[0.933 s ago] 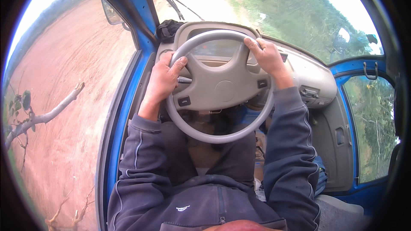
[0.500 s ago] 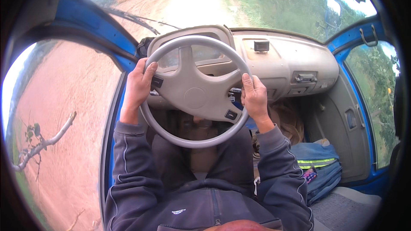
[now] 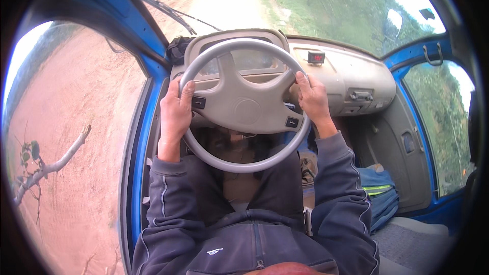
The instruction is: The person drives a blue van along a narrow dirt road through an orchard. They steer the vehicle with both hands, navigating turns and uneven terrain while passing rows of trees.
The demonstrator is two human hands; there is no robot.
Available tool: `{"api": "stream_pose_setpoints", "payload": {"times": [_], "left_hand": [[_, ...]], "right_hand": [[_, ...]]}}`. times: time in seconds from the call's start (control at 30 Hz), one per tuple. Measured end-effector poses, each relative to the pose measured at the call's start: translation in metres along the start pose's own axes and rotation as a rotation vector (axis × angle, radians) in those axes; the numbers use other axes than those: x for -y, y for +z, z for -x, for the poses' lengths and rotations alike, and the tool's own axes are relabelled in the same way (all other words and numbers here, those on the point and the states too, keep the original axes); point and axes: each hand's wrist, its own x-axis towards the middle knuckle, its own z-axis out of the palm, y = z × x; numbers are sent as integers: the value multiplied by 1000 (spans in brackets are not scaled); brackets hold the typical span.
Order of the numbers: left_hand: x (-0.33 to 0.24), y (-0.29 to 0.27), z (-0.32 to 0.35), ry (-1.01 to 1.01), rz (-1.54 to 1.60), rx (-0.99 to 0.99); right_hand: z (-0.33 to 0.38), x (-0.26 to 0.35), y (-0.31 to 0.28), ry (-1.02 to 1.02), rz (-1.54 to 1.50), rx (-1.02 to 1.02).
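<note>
A grey steering wheel (image 3: 246, 168) is in front of me, with a broad hub and a black button pad on either side. My left hand (image 3: 175, 113) is closed round the rim at the left, thumb along its inner side. On the upper right of the rim, my right hand (image 3: 314, 100) is wrapped round it, thumb pointing up. The finger ends of both hands are partly hidden behind the rim. Behind the wheel, the instrument cluster (image 3: 243, 61) shows only in part through the spokes.
Right of the wheel, a beige dashboard (image 3: 351, 79) carries a small black display (image 3: 316, 57) with red digits. A blue cloth bundle (image 3: 379, 198) with a yellow-green stripe lies by the grey seat (image 3: 412, 244). Ahead runs a pale dirt road (image 3: 232, 0). Outside at left is a branch (image 3: 56, 165).
The wheel has turned anticlockwise, my left hand going down and my right hand up with it. The small display now shows red digits. The road view has shifted.
</note>
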Motion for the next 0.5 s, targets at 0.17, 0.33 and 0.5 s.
{"api": "stream_pose_setpoints", "payload": {"times": [0.17, 0.33, 0.5], "left_hand": [[-11, -6, -5, -12, 1, 34], [-15, -6, -17, 132, -72, 3], [-17, -8, -15, 41, -17, 29]], "right_hand": [[4, 3, 2, 47, -110, 16], [13, -7, 4, 13, -63, -10], [17, 1, 6, 53, -167, 2]]}}
